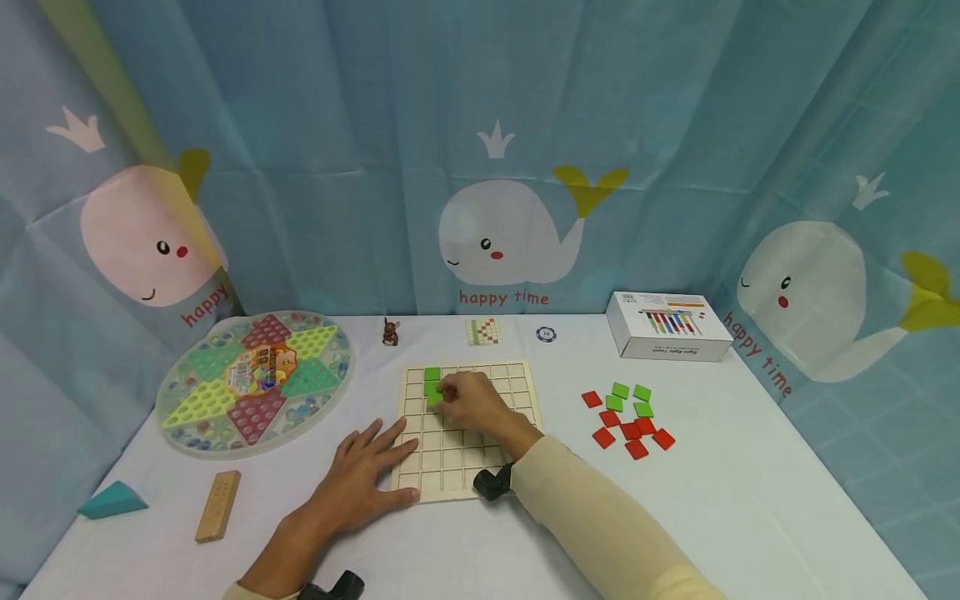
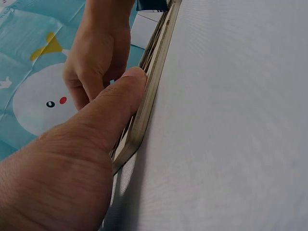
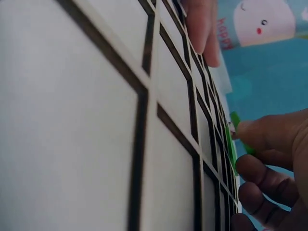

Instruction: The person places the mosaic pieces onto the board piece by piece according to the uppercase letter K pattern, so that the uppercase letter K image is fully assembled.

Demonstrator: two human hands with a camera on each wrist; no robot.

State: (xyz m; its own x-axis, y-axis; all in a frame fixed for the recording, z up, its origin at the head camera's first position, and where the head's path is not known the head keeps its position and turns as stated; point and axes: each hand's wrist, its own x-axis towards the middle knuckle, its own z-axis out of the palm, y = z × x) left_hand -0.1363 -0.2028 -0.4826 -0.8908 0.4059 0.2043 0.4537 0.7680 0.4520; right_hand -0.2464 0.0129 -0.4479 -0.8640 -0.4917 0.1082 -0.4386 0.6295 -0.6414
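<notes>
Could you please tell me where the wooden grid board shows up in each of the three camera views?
Head: the wooden grid board lies at table centre, under both hands.
Left wrist: only its edge shows, running diagonally from the top centre, with the left hand against it.
Right wrist: its cells fill the left and centre.
Shared landmark: the whale curtain.

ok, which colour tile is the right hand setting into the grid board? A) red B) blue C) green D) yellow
C: the right hand pinches a green tile over the grid board, beside the green tiles already in its upper-left cells, while the left hand lies flat against the board's edge.
</notes>
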